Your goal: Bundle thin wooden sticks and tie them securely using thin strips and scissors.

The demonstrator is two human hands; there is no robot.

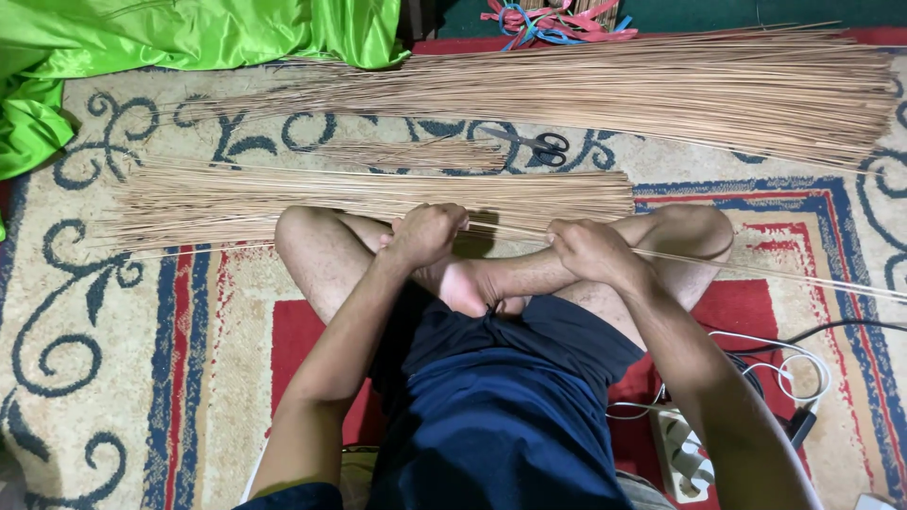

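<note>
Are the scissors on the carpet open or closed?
Closed: the scissors lie flat on the carpet, blades together in one dark line, between two stick bundles.

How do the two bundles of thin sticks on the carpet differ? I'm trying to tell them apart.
The far bundle is longer, reaching almost across the carpet; the near bundle is shorter.
The far bundle fans wide at its right end; the near bundle ends there in an even, square edge.
The near bundle lies right in front of the left hand and right hand; the far bundle lies beyond the scissors.
Both are tan and lie lengthwise left to right.
</note>
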